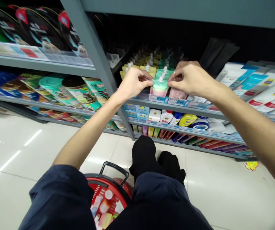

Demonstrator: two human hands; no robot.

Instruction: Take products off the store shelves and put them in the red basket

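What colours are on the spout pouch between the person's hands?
The spout pouch is mint green on top and pale pink below; the head view shows it best.

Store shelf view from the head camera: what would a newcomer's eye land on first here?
The bare left hand and bare right hand pinch a mint-green and pink spouted pouch at the centre, above a grey metal shelf. Lower down, a red plastic shopping basket with a black handle sits on the glossy white tile floor by the person's dark trousers.
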